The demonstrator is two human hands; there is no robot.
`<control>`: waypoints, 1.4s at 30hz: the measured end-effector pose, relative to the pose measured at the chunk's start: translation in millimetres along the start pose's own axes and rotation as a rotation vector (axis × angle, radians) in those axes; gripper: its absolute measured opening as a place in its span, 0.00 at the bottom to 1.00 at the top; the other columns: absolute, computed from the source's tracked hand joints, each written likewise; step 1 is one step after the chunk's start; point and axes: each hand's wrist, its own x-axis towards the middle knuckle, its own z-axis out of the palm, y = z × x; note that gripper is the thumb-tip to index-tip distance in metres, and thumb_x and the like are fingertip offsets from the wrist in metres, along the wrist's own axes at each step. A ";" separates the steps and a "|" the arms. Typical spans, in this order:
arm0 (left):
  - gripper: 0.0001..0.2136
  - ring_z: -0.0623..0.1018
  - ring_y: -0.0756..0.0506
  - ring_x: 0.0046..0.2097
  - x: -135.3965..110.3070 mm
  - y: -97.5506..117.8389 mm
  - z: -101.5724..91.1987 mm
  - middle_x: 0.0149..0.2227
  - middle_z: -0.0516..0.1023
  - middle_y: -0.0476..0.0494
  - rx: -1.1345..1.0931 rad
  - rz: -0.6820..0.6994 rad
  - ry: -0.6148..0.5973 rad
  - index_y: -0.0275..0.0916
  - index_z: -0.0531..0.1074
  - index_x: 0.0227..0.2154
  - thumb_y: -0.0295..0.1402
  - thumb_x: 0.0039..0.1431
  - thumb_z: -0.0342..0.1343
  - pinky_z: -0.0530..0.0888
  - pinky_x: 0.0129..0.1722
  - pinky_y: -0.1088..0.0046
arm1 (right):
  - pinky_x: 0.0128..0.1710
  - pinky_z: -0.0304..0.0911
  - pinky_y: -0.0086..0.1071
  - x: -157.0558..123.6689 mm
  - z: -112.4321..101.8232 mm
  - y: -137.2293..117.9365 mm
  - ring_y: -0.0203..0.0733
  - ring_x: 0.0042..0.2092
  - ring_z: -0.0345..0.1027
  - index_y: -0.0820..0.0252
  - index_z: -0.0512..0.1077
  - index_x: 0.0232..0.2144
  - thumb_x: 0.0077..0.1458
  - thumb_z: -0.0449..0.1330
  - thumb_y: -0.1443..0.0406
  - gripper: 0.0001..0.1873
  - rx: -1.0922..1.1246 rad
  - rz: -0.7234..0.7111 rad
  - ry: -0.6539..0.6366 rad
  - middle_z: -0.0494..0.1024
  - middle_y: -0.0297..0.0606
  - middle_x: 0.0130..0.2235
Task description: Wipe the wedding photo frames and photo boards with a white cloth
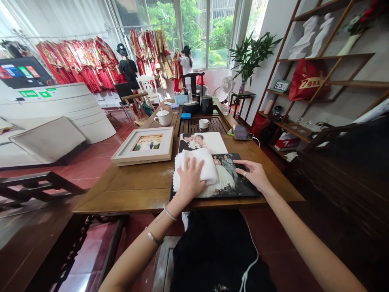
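A dark-edged wedding photo panel [235,182] lies flat at the near edge of the wooden table [136,190]. My left hand [190,178] presses palm down, fingers spread, on a folded white cloth [206,164] lying on the panel's left part. My right hand [253,173] rests flat with fingers stretched on the panel's right edge. A second, white-bordered photo print [209,142] lies just behind the panel.
A white framed photo [144,145] lies at the table's left. Further back are a white teapot [164,117], a cup [204,123], a black kettle [207,104] and a phone on a cable [241,133]. Shelves [304,85] stand at right. Two people stand by red garment racks [79,61] far back.
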 end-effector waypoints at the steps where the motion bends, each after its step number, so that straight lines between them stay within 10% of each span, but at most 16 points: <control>1: 0.31 0.53 0.32 0.64 2.0 3.3 -0.4 0.64 0.56 0.38 -0.002 0.006 -0.005 0.47 0.56 0.61 0.39 0.53 0.55 0.63 0.53 0.44 | 0.58 0.61 0.48 -0.4 0.6 0.3 0.50 0.51 0.72 0.57 0.78 0.41 0.47 0.64 0.61 0.17 -0.037 -0.028 -0.010 0.81 0.42 0.46; 9: 0.32 0.53 0.29 0.64 15.2 59.0 -1.8 0.64 0.56 0.32 -0.016 0.002 -0.004 0.42 0.57 0.61 0.43 0.54 0.57 0.61 0.54 0.43 | 0.59 0.59 0.47 -2.2 0.9 5.1 0.48 0.54 0.69 0.53 0.78 0.42 0.53 0.58 0.63 0.14 -0.239 -0.108 -0.027 0.79 0.41 0.48; 16: 0.38 0.51 0.26 0.65 -31.3 106.9 -1.5 0.66 0.52 0.28 -0.017 0.030 -0.051 0.40 0.53 0.63 0.45 0.52 0.60 0.59 0.56 0.38 | 0.55 0.62 0.47 -2.1 -1.8 8.9 0.51 0.51 0.71 0.55 0.79 0.37 0.47 0.61 0.63 0.13 -0.153 -0.099 -0.023 0.79 0.42 0.47; 24: 0.42 0.48 0.26 0.66 -71.6 106.2 -9.1 0.67 0.49 0.31 -0.070 0.183 -0.115 0.43 0.50 0.65 0.46 0.50 0.61 0.58 0.57 0.38 | 0.55 0.63 0.46 -4.5 -2.5 0.7 0.52 0.53 0.70 0.56 0.78 0.41 0.46 0.62 0.63 0.17 -0.116 -0.064 -0.048 0.79 0.44 0.48; 42: 0.28 0.57 0.39 0.64 104.0 25.9 -3.1 0.63 0.60 0.42 -0.085 0.473 -0.151 0.47 0.57 0.60 0.29 0.56 0.54 0.63 0.57 0.48 | 0.57 0.60 0.48 -0.9 0.5 0.0 0.49 0.53 0.70 0.52 0.79 0.34 0.54 0.58 0.62 0.09 -0.264 -0.157 -0.066 0.80 0.41 0.44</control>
